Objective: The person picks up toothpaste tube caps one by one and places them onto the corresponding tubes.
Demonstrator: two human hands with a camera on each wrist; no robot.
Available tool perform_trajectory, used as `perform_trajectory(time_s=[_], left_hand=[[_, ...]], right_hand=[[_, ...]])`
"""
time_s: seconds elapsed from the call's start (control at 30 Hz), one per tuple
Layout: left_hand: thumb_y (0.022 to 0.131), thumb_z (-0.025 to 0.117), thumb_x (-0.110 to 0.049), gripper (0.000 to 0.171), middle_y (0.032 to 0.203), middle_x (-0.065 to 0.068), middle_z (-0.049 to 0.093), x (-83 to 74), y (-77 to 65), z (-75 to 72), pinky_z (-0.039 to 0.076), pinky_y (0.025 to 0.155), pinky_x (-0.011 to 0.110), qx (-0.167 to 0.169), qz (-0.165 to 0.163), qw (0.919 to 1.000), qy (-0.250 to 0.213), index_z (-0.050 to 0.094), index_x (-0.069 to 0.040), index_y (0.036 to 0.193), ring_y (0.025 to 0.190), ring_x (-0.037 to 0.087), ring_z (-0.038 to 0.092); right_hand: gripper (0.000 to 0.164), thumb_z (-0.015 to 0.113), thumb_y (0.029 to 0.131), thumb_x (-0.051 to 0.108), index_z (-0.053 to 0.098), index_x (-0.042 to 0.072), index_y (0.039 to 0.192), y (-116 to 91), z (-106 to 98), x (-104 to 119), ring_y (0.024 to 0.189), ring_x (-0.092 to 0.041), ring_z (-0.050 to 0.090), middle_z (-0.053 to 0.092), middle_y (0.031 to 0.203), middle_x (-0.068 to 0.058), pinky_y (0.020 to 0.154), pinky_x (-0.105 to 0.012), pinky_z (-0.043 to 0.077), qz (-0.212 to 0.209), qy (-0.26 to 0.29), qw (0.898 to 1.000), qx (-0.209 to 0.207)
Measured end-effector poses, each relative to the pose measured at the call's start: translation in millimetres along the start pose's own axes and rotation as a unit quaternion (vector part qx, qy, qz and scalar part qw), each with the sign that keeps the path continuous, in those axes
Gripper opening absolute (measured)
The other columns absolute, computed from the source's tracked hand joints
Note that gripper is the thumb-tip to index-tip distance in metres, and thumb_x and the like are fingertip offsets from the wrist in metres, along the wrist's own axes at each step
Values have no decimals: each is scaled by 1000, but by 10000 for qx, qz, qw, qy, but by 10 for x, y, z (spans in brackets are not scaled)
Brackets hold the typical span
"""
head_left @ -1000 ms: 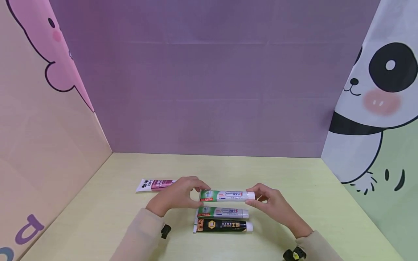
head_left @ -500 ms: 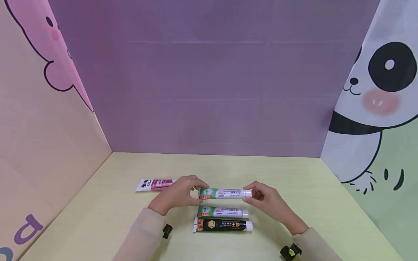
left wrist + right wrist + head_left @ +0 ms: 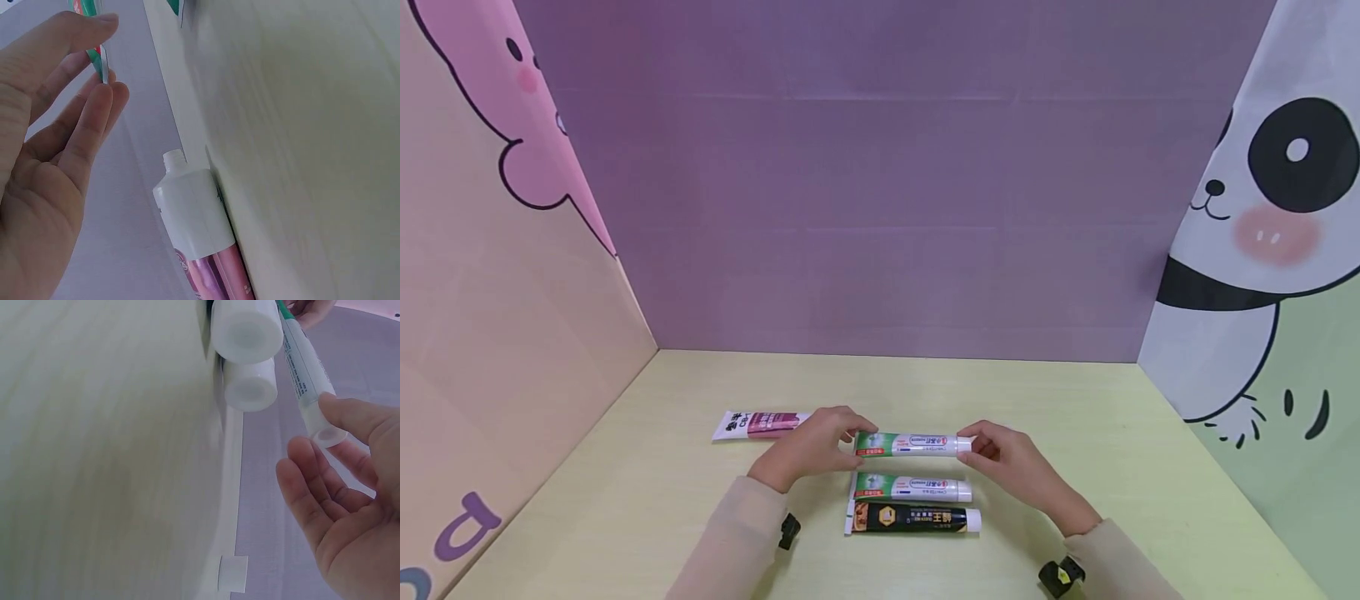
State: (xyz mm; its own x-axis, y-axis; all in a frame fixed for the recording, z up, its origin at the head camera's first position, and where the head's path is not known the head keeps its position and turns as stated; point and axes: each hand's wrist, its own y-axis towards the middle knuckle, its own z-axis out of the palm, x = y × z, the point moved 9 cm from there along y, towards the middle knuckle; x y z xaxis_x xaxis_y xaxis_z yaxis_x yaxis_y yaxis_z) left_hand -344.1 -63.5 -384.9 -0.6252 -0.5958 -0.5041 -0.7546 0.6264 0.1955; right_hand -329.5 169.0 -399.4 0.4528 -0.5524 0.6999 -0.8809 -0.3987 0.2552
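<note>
Both hands hold a green-and-white toothpaste tube (image 3: 917, 445), level and close over the table. My left hand (image 3: 811, 444) pinches its flat crimped end between thumb and fingers. At the other end, the thumb and fingers of my right hand (image 3: 1017, 468) grip the white cap (image 3: 328, 436). Just nearer to me lies a matching green-and-white toothpaste tube (image 3: 913, 487), side by side with a black toothpaste tube (image 3: 917, 517), caps to the right. A pink-and-white toothpaste tube (image 3: 767, 425) lies beyond my left wrist, its right end hidden; a narrow white nozzle (image 3: 175, 161) shows in the left wrist view.
The pale wooden table (image 3: 625, 500) meets a purple back wall (image 3: 895, 208). Printed side panels stand left and right, the right one with a panda (image 3: 1285, 242). A small white tab (image 3: 233, 573) sits by the table edge in the right wrist view.
The held toothpaste tube has shifted a little to the left and away from me, opening a wider gap to the matching tube. The right hand came left with it; the other tubes stayed put.
</note>
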Motion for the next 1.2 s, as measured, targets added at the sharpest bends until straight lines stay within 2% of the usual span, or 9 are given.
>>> perform_trajectory(time_s=[0.2,0.53,0.9,1.2], left_hand=[[82,79,-3,39,112,7,67,40,11,23,56,83,31,23,-107,9998,-145,70,-2,120,99,20,64],[81,77,1,38,110,8,66,74,55,104,56,80,28,107,-153,9995,-240,70,1,119,98,21,63],[84,76,1,38,116,12,64,133,47,198,56,80,29,332,-524,9956,-706,69,2,121,100,26,64],[86,76,-3,34,116,10,66,142,30,239,53,78,29,439,-571,9967,-384,71,-1,120,92,19,60]], right_hand=[[22,73,93,21,68,12,113,5,17,-6,73,-8,61,64,83,7,69,-27,53,9,-102,9999,57],[20,73,93,16,68,6,110,11,37,-13,72,-9,58,64,83,5,66,-26,51,103,-216,9995,199],[15,71,93,9,68,6,106,28,114,-73,72,-12,56,64,82,4,65,-25,48,336,-368,9973,531],[17,72,93,13,66,6,106,26,184,-127,74,-14,57,64,82,3,67,-28,47,529,-353,9948,800]])
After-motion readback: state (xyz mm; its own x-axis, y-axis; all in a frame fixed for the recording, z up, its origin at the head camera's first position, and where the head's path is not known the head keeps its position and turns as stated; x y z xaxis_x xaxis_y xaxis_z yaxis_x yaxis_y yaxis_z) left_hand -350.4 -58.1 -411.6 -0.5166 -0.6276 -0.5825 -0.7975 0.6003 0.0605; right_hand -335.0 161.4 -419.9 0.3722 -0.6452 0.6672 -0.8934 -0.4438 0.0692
